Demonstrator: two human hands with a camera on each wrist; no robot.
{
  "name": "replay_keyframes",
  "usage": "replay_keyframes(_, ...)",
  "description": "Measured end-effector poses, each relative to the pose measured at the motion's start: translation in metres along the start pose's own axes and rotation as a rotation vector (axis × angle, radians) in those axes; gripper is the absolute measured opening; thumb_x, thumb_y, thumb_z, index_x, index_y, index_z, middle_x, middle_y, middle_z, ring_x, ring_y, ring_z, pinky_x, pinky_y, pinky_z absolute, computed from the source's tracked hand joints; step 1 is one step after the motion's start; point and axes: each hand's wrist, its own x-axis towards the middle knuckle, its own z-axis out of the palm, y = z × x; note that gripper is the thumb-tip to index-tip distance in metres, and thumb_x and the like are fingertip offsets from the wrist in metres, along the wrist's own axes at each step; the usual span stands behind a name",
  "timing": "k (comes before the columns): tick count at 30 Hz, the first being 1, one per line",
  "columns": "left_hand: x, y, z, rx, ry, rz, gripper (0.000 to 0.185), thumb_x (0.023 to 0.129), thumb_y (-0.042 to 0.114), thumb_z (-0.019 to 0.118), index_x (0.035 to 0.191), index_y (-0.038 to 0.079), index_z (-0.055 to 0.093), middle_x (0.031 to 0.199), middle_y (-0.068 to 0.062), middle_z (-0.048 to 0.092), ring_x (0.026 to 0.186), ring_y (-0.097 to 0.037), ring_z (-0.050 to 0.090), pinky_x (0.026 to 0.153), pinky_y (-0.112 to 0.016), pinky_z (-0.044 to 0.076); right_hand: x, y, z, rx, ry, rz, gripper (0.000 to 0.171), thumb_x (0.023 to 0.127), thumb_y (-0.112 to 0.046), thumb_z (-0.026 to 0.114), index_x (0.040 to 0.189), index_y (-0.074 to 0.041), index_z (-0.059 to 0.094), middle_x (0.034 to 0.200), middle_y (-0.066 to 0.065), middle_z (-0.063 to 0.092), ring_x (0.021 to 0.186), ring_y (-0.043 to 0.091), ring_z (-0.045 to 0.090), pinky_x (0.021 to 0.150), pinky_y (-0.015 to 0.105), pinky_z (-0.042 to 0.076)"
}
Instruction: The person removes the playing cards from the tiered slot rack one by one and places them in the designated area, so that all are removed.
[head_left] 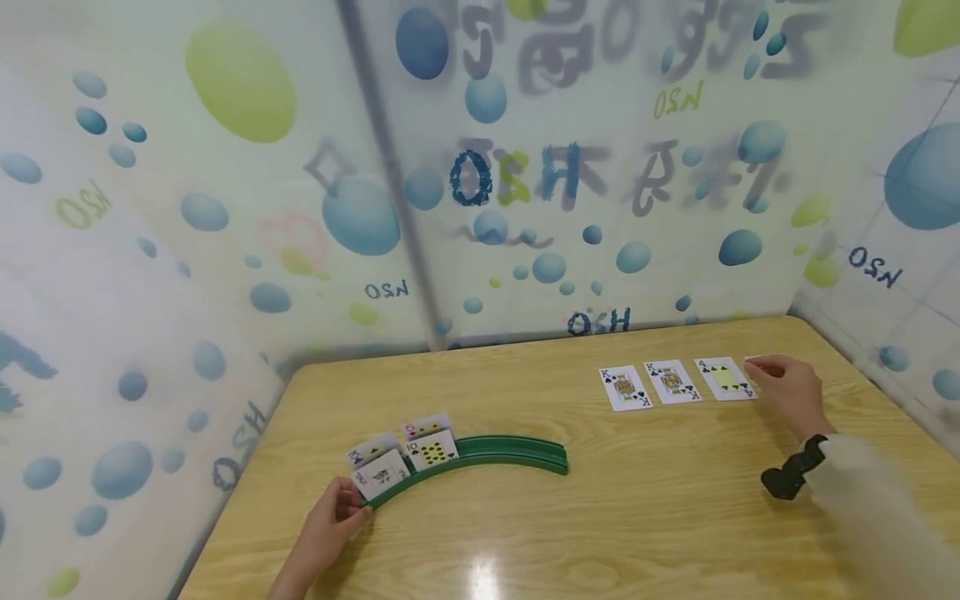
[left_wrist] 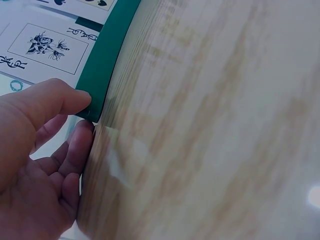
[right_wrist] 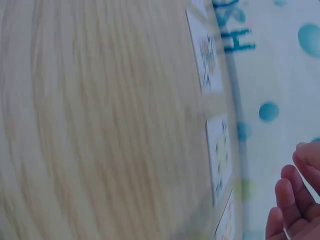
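Note:
A curved green card holder (head_left: pixel 510 454) lies on the wooden table (head_left: pixel 637 517). Several playing cards (head_left: pixel 405 454) stand in its left end. My left hand (head_left: pixel 337 512) pinches that end, with the thumb (left_wrist: pixel 60 102) on top of the green holder (left_wrist: pixel 102 65) and a finger beneath. At the far right, two kings (head_left: pixel 624 387) (head_left: pixel 672 382) and a four (head_left: pixel 723 377) lie face up in a row. My right hand (head_left: pixel 787 387) hovers just right of the four, fingertips at the white edge of a further card (head_left: pixel 752 360). In the right wrist view its fingers (right_wrist: pixel 295 200) are loosely curled with nothing between them.
Walls covered in bubble-patterned film enclose the table at the back, left and right. A black wrist strap (head_left: pixel 791 471) sits on my right sleeve. A bare stretch of wood separates the holder from the row of cards.

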Motion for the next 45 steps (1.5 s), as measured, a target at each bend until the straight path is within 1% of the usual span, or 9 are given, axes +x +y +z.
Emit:
replay_keyframes(5, 0.0, -0.001, 0.001, 0.0, 0.005, 0.0, 0.025, 0.085, -0.001, 0.061, 0.105, -0.002, 0.045, 0.095, -0.012, 0.054, 0.082, -0.019, 0.055, 0.069, -0.026, 0.047, -0.006, -0.028, 0.017, 0.043, -0.059, -0.128, 0.041, 0.094, -0.029, 0.054, 0.11, 0.008, 0.059, 0.098, 0.022, 0.059, 0.079, 0.015, 0.05, 0.059, 0.021, 0.041)
replay_keyframes(7, 0.0, -0.002, 0.001, -0.002, 0.007, -0.003, 0.025, 0.085, -0.002, 0.061, 0.105, -0.002, 0.045, 0.094, -0.012, 0.054, 0.081, -0.019, 0.055, 0.069, -0.026, 0.047, -0.009, -0.038, 0.023, 0.054, -0.096, -0.176, 0.04, 0.094, -0.028, 0.054, 0.111, 0.008, 0.059, 0.1, 0.024, 0.059, 0.082, 0.017, 0.051, 0.061, 0.018, 0.041)
replay_keyframes(9, 0.001, -0.001, 0.001, 0.0, 0.009, -0.008, 0.026, 0.085, -0.002, 0.061, 0.105, -0.002, 0.045, 0.095, -0.012, 0.054, 0.082, -0.019, 0.055, 0.068, -0.026, 0.047, -0.012, -0.048, 0.031, 0.049, -0.12, -0.194, 0.038, 0.094, -0.028, 0.055, 0.11, 0.007, 0.06, 0.1, 0.023, 0.059, 0.084, 0.02, 0.053, 0.063, 0.018, 0.042)
replay_keyframes(15, 0.002, -0.002, 0.002, 0.024, 0.019, 0.021, 0.029, 0.083, 0.0, 0.064, 0.104, -0.003, 0.045, 0.095, -0.012, 0.054, 0.083, -0.018, 0.054, 0.067, -0.025, 0.046, -0.023, -0.075, 0.054, 0.067, -0.206, -0.251, 0.029, 0.093, -0.021, 0.058, 0.108, 0.004, 0.063, 0.098, 0.017, 0.062, 0.085, 0.026, 0.055, 0.064, 0.026, 0.045)
replay_keyframes(25, 0.003, -0.005, 0.001, 0.034, 0.022, 0.022, 0.029, 0.083, 0.002, 0.065, 0.102, -0.002, 0.044, 0.095, -0.011, 0.055, 0.083, -0.018, 0.053, 0.068, -0.025, 0.046, -0.045, -0.111, 0.101, 0.16, -0.313, -0.35, 0.019, 0.089, -0.016, 0.063, 0.1, 0.0, 0.066, 0.09, 0.007, 0.064, 0.076, 0.019, 0.055, 0.062, 0.029, 0.047)
replay_keyframes(32, 0.002, -0.003, 0.001, 0.036, 0.027, 0.013, 0.027, 0.083, 0.0, 0.064, 0.102, -0.001, 0.045, 0.095, -0.011, 0.055, 0.084, -0.018, 0.053, 0.069, -0.025, 0.045, -0.068, -0.138, 0.137, 0.233, -0.412, -0.422, 0.015, 0.088, -0.012, 0.064, 0.097, 0.0, 0.067, 0.087, 0.003, 0.063, 0.076, 0.015, 0.056, 0.066, 0.028, 0.047)
replay_keyframes(37, 0.002, -0.001, 0.0, 0.034, 0.025, 0.033, 0.03, 0.082, 0.002, 0.066, 0.103, -0.002, 0.045, 0.094, -0.01, 0.055, 0.084, -0.018, 0.052, 0.069, -0.025, 0.045, -0.085, -0.159, 0.157, 0.28, -0.507, -0.463, 0.015, 0.089, -0.012, 0.062, 0.098, 0.0, 0.067, 0.087, 0.001, 0.062, 0.076, 0.014, 0.055, 0.067, 0.027, 0.047)
replay_keyframes(40, 0.002, -0.001, 0.0, 0.033, 0.026, 0.019, 0.031, 0.082, 0.003, 0.066, 0.104, -0.001, 0.045, 0.095, -0.01, 0.054, 0.084, -0.017, 0.052, 0.069, -0.024, 0.045, -0.093, -0.17, 0.169, 0.296, -0.543, -0.494, 0.015, 0.09, -0.013, 0.061, 0.098, -0.001, 0.067, 0.088, 0.0, 0.062, 0.077, 0.013, 0.055, 0.068, 0.026, 0.046)
replay_keyframes(45, 0.002, -0.001, 0.0, 0.04, 0.024, 0.023, 0.029, 0.083, 0.002, 0.065, 0.103, -0.001, 0.044, 0.095, -0.01, 0.054, 0.084, -0.017, 0.052, 0.069, -0.025, 0.045, -0.104, -0.189, 0.183, 0.316, -0.6, -0.52, 0.013, 0.09, -0.013, 0.061, 0.097, -0.004, 0.067, 0.088, -0.003, 0.06, 0.077, 0.011, 0.054, 0.069, 0.026, 0.046)
